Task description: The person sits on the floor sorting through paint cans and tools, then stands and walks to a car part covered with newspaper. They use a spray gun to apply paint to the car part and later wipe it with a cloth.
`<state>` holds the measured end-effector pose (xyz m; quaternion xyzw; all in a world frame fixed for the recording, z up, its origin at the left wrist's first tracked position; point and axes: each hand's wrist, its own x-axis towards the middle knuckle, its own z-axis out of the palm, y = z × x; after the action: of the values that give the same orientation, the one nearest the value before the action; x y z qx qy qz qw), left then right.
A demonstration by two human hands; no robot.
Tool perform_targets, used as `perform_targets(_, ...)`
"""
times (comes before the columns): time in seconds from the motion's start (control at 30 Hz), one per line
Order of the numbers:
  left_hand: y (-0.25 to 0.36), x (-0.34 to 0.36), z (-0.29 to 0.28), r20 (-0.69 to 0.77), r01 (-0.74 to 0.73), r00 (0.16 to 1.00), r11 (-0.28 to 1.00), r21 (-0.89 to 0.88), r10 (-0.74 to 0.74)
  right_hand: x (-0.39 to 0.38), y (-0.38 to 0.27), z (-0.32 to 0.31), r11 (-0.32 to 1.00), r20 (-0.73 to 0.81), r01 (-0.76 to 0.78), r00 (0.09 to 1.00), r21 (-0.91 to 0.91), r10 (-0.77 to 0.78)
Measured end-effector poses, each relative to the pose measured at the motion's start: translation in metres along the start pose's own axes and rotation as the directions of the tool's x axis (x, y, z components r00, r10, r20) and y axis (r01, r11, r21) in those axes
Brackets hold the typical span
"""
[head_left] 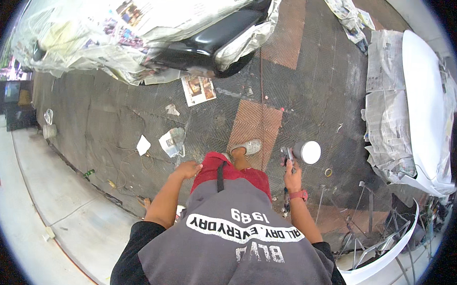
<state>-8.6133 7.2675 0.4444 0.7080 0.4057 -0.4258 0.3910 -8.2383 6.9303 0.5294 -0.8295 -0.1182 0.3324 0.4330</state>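
Note:
My right hand (pixel 293 178) is closed around a spray gun (pixel 289 154), held out beside my right leg. A round cup with a white lid (pixel 310 152) sits at the gun's top. Below that hand, a dark fitting (pixel 286 206) hangs along my wrist, partly hidden by the forearm. My left hand (pixel 189 170) hangs by the hip of my red shorts (pixel 214 168), its fingers loosely bent and nothing seen in them.
A car (pixel 192 46) masked with newspaper stands ahead on the left. To the right is a white body panel (pixel 426 105) over newspaper; a metal stand (pixel 371 210) and curved white strip (pixel 394 259) are nearer. Paper scraps (pixel 173 141) and a tape roll (pixel 328 173) lie on the floor.

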Motion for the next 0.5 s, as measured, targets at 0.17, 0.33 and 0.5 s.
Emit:
perform_targets(0.17, -0.044, -0.015, 0.069, 0.049, -0.231, 0.971, 0.971, -0.052, 0.234, -0.041, -0.009, 0.015, 0.996, 0.055, 0.03, 0.998, -0.082, -0.026)
perform_targets(0.33, -0.004, -0.086, 0.048, 0.329, -0.147, 0.933, 0.989, -0.009, 0.142, -0.083, 0.023, 0.007, 0.945, 0.115, 0.055, 0.993, -0.324, -0.019)
perform_targets(0.5, -0.052, -0.159, -0.015, -0.547, -0.438, 0.81, 0.837, -0.329, 0.209, -0.123, -0.016, 0.013, 0.907, 0.215, 0.235, 0.962, -0.35, -0.167)
